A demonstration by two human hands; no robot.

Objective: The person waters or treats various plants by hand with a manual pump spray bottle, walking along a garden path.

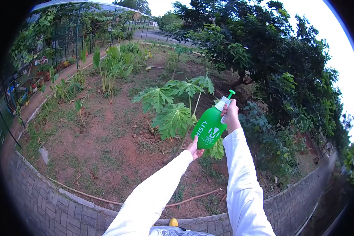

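Observation:
A green pressure sprayer (210,128) with white "MISTY" lettering is held out in front of me, tilted to the right. My right hand (231,112) grips it near the white neck, just under the green pump knob (231,93). Low on the bottle's left side, my left hand (194,149) supports it with the fingers curled round its base. Right behind the sprayer stands a papaya plant (173,118) with broad lobed leaves, partly hidden by the bottle. The nozzle cannot be made out.
A brick path (59,200) curves along the near side, bordered by a concrete kerb (76,198). A thin brown hose or stick (194,198) lies on the soil. Dense trees (271,51) stand to the right, with a netted plant frame (78,35) at the far left.

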